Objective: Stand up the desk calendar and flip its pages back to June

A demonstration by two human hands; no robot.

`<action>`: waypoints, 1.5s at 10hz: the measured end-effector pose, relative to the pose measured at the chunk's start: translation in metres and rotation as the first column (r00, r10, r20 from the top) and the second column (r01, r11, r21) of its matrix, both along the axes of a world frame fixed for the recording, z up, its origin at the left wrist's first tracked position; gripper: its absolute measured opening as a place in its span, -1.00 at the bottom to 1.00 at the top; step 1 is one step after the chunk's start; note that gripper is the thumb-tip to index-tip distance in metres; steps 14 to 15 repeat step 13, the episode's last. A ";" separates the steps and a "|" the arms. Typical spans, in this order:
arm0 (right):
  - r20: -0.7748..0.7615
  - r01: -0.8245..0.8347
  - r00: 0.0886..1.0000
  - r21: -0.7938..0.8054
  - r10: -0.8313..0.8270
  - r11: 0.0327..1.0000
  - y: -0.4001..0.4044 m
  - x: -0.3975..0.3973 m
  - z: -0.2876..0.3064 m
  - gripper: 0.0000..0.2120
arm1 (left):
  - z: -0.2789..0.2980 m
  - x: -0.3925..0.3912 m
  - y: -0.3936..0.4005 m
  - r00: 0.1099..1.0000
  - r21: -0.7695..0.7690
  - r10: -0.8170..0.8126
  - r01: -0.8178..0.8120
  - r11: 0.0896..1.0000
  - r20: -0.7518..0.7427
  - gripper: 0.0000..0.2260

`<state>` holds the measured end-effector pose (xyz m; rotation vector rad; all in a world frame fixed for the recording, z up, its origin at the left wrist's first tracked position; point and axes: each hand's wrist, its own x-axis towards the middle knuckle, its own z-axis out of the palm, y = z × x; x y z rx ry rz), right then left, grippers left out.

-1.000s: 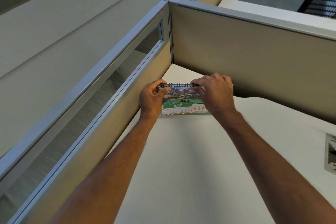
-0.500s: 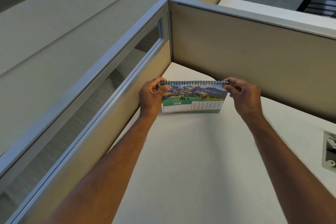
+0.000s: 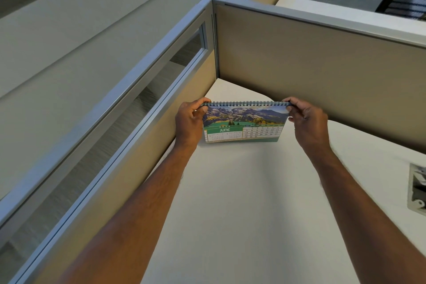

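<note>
Calendar (image 3: 244, 122) stands upright on the pale tabletop (image 3: 242, 203), in the far corner where two beige cubicle partitions meet. Only the head view is given.

Since a second ago the right hand (image 3: 307, 120) has slid off the middle of the page to the right end of the spiral binding, uncovering the whole sheet. That sheet reads JUNE in white letters on a green band, so the calendar appears to be both standing and turned to the right month; what looks left is to let go and check that it stays up.

The left hand (image 3: 190, 120) pinches the left end of the binding between thumb and bent fingers. The right hand pinches the right end in the same way. Both forearms reach in from the near edge.

The calendar is a wide, low rectangle of glossy card, hung from a dark wire coil (image 3: 245, 103) along its top edge. A mountain photograph fills the upper half; a small date grid sits to the lower right. Its bottom edge rests on the tabletop, which is smooth, matte and off-white. The partitions look fabric-faced with grey metal frames. A grey fitting (image 3: 418, 189) lies at the right edge.
</note>
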<state>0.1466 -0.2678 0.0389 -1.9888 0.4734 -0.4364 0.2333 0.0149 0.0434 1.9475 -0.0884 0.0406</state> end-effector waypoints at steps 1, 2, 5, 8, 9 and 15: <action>-0.001 0.003 1.000 -0.011 -0.003 1.000 0.001 0.000 -0.001 -0.77 | 0.000 0.000 0.000 1.000 0.013 -0.003 0.003 1.000 0.010 -0.75; 0.005 0.004 1.000 -0.034 -0.004 0.999 0.001 0.000 0.000 -0.75 | 0.000 0.000 0.001 1.000 0.049 -0.005 0.004 0.999 0.025 -0.73; 0.002 0.011 1.000 -0.067 -0.011 0.998 0.006 -0.003 0.004 -0.75 | 0.004 -0.005 0.000 0.995 0.137 -0.008 -0.006 0.991 0.096 -0.71; 0.000 0.022 1.000 -0.106 -0.022 0.994 0.010 -0.004 0.006 -0.76 | 0.006 -0.007 0.000 0.992 0.166 -0.032 0.012 0.986 0.119 -0.71; 0.008 0.025 1.000 -0.107 -0.024 0.994 0.009 -0.004 0.005 -0.75 | 0.004 -0.006 0.000 0.993 0.155 -0.024 0.006 0.988 0.114 -0.70; -0.073 0.039 0.997 0.045 -0.036 0.998 0.018 -0.018 0.007 -0.44 | -0.015 -0.038 0.003 0.998 0.221 -0.025 0.013 0.975 0.049 -0.28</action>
